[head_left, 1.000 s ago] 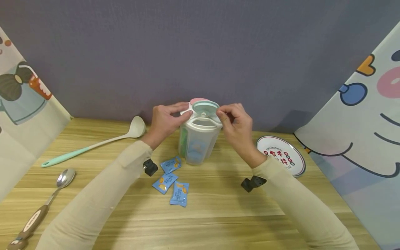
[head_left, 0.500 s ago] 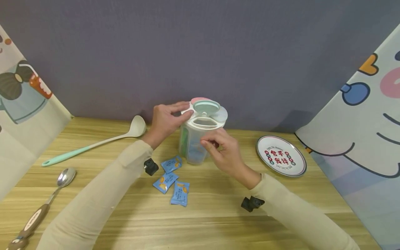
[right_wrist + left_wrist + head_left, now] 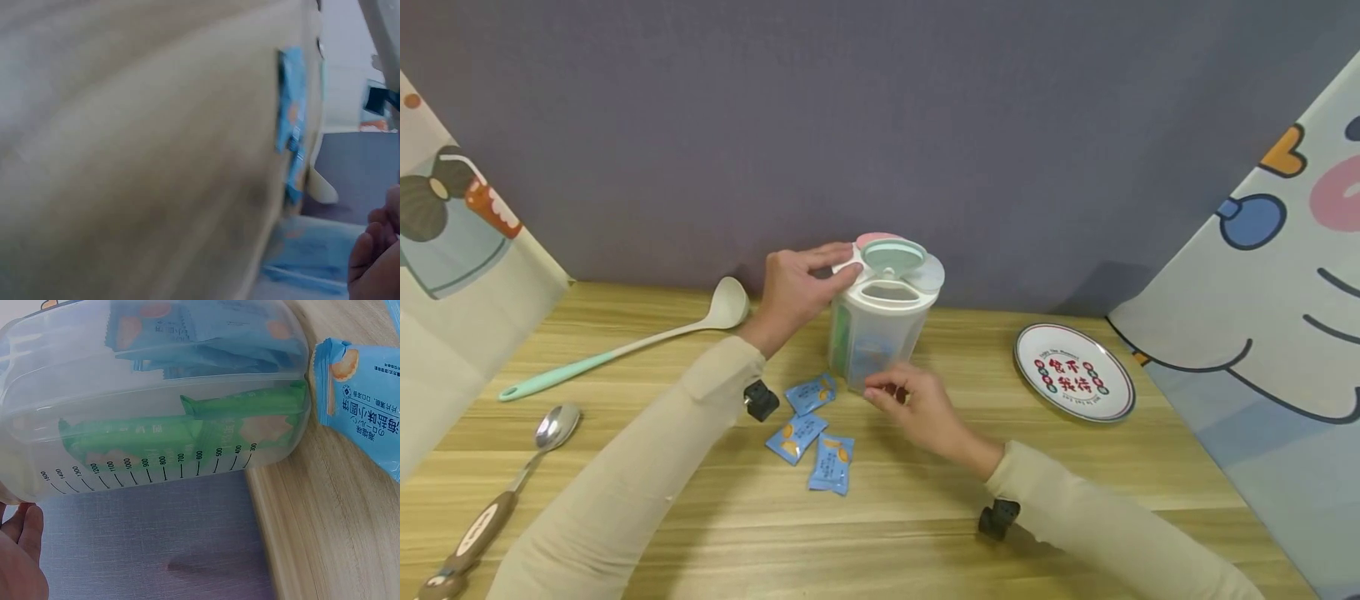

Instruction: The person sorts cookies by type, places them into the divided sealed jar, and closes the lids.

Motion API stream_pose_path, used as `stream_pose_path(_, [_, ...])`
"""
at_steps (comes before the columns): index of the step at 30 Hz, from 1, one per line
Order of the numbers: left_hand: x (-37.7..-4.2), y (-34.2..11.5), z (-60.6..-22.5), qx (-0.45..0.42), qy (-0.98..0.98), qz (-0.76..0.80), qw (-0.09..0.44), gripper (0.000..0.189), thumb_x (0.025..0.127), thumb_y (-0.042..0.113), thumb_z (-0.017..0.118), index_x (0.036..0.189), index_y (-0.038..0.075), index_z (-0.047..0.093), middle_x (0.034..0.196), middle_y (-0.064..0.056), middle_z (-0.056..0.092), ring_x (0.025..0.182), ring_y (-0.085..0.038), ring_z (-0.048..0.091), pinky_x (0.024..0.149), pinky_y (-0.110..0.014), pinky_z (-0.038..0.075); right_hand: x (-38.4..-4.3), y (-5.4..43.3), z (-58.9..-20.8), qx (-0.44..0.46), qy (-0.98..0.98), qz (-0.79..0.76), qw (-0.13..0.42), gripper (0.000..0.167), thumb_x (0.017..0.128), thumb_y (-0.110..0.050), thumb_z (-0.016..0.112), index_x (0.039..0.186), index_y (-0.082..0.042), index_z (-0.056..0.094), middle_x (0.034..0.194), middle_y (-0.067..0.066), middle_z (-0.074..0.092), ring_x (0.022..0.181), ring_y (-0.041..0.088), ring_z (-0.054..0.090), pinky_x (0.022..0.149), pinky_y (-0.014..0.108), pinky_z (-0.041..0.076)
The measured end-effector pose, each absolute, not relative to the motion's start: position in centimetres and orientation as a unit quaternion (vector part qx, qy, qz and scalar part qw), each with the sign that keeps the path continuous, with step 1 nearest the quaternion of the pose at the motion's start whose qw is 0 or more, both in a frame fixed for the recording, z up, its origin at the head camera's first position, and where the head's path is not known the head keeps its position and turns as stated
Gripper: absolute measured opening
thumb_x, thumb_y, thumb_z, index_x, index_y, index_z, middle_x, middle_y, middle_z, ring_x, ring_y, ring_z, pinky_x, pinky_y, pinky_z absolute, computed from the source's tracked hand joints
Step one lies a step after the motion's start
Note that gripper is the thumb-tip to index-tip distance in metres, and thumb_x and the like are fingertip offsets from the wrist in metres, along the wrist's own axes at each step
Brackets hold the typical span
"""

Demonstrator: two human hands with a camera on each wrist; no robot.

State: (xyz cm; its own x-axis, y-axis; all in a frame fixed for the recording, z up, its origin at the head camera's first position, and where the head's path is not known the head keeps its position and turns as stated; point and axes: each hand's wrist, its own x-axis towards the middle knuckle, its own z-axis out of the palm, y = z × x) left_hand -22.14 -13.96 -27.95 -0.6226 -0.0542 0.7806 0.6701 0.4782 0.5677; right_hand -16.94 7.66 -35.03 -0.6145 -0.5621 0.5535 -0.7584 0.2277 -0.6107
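Observation:
A translucent storage container (image 3: 887,333) stands upright near the back wall, with blue packets and green packets inside. On its white lid, a teal flap (image 3: 891,255) is tilted back, leaving the front opening (image 3: 890,291) uncovered. My left hand (image 3: 801,287) grips the lid's left edge, thumb on top; in the left wrist view its fingertips (image 3: 30,528) meet the lid's side. Low in front of the container is my right hand (image 3: 921,412), fingers loosely curled with nothing visible in them. Several blue snack packets (image 3: 797,437) lie just left of it.
At the left lie a ladle (image 3: 625,346) with a mint handle and a steel spoon (image 3: 557,427) with a brown handle. A white plate (image 3: 1075,372) with red lettering sits at the right. A grey panel (image 3: 880,125) rises behind the table.
My right hand has left the flap at the lid and come down in front of the container, toward the packets. The left hand stays on the lid and the flap remains raised.

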Motion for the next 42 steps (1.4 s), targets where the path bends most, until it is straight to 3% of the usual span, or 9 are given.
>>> stream_pose_path(7, [-22.2, -14.0, -28.0, -0.197, -0.765, -0.479, 0.383, 0.023, 0.077, 0.020, 0.079, 0.094, 0.006, 0.075, 0.099, -0.001, 0.070, 0.095, -0.014, 0.066, 0.085, -0.025, 0.050, -16.0, 7.3, -36.9, 0.398, -0.804, 0.441, 0.014, 0.015, 0.081, -0.001, 0.073, 0.094, 0.005, 0.070, 0.079, 0.003, 0.066, 0.066, 0.011, 0.057, 0.056, 0.026, 0.051])
stream_pose_path(16, [-22.0, -13.9, -27.8, -0.190, -0.772, -0.479, 0.372, 0.024, 0.077, 0.022, 0.078, 0.095, 0.007, 0.075, 0.099, 0.001, 0.070, 0.096, -0.012, 0.066, 0.084, -0.025, 0.050, -15.2, 7.3, -38.3, 0.395, -0.816, 0.420, -0.033, 0.018, 0.080, -0.007, 0.075, 0.095, 0.002, 0.072, 0.083, 0.002, 0.067, 0.070, 0.007, 0.058, 0.061, 0.023, 0.050])
stream_pose_path(22, [-22.1, -14.0, -27.9, -0.189, -0.774, -0.476, 0.371, 0.024, 0.077, 0.023, 0.078, 0.095, 0.007, 0.075, 0.099, 0.001, 0.070, 0.095, -0.012, 0.065, 0.084, -0.024, 0.050, -15.1, 7.4, -38.8, 0.406, -0.818, 0.405, -0.036, 0.019, 0.078, -0.011, 0.078, 0.092, 0.001, 0.073, 0.079, 0.000, 0.064, 0.067, 0.006, 0.053, 0.057, 0.022, 0.048])
stream_pose_path(30, [-22.2, -14.0, -27.9, -0.192, -0.773, -0.478, 0.370, 0.024, 0.077, 0.022, 0.079, 0.095, 0.006, 0.075, 0.100, 0.000, 0.070, 0.096, -0.013, 0.066, 0.084, -0.026, 0.050, -14.8, 7.3, -39.0, 0.423, -0.830, 0.364, -0.029, 0.032, 0.077, -0.019, 0.080, 0.099, 0.002, 0.072, 0.077, 0.000, 0.057, 0.067, 0.010, 0.049, 0.056, 0.020, 0.043])
stream_pose_path(42, [-22.1, -14.0, -27.9, -0.190, -0.775, -0.475, 0.371, 0.025, 0.077, 0.023, 0.079, 0.096, 0.007, 0.075, 0.100, 0.000, 0.070, 0.096, -0.012, 0.065, 0.085, -0.024, 0.049, -14.7, 7.3, -39.0, 0.418, -0.843, 0.338, -0.022, 0.036, 0.076, -0.023, 0.081, 0.102, 0.000, 0.072, 0.081, -0.002, 0.057, 0.067, 0.010, 0.047, 0.056, 0.020, 0.040])
